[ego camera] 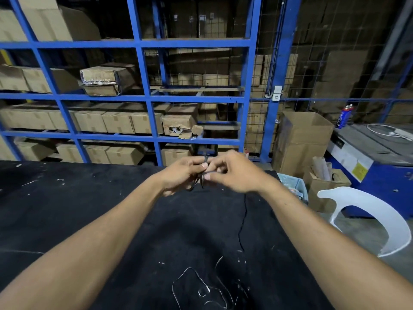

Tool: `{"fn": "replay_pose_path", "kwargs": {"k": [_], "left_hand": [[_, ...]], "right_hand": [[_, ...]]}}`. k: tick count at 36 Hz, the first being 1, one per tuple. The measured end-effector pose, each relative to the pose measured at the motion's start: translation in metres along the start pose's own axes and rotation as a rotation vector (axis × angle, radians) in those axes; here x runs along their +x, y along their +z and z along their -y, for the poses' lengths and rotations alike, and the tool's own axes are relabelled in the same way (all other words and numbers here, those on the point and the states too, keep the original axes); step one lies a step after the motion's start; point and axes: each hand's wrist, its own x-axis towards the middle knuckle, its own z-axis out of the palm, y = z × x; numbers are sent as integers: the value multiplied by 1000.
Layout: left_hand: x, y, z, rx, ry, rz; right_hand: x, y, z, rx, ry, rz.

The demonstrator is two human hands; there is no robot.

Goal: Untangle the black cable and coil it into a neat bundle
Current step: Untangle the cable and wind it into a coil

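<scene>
Both hands meet above the far middle of the black table (89,209). My left hand (181,173) pinches a small bunch of loops of the black cable (202,181), which hang just below the fingers. My right hand (232,171) pinches the same cable from the right, fingertips touching the loops. A thin strand of the cable runs down from under my right wrist across the table (242,222) toward the near edge, where loose cable lies in tangled curves (201,289). The black cable is hard to follow against the black surface.
A blue metal rack (145,97) with cardboard boxes stands right behind the table. To the right are an open cardboard box (304,139), a small bin (292,186), a white plastic chair (368,211) and a blue machine (368,157).
</scene>
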Motion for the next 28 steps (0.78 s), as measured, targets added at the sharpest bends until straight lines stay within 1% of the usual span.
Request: {"fn": "replay_pose_path", "kwargs": {"k": [3, 6, 9, 11, 15, 19, 22, 25, 28], "left_hand": [[-5, -1, 5, -106, -61, 108], [-6, -6, 8, -242, -72, 234], [-7, -6, 4, -274, -57, 330], [-11, -3, -1, -288, -46, 366], [-12, 1, -10, -355, -26, 366], [-10, 5, -16, -436, 43, 340], [-6, 5, -17, -523, 97, 327], [-2, 2, -22, -601, 153, 277], [4, -3, -27, -621, 174, 241]], "right_hand": [[11, -28, -2, 15, -23, -51], [21, -44, -16, 98, -49, -83], [26, -43, -32, 256, -15, -111], [24, -37, -39, 399, 17, -143], [17, -18, -51, 618, 89, -236], [15, 6, -62, 739, 184, -290], [13, 23, -63, 747, 251, -318], [7, 45, -62, 693, 273, -277], [0, 60, -59, 648, 290, -211]]}}
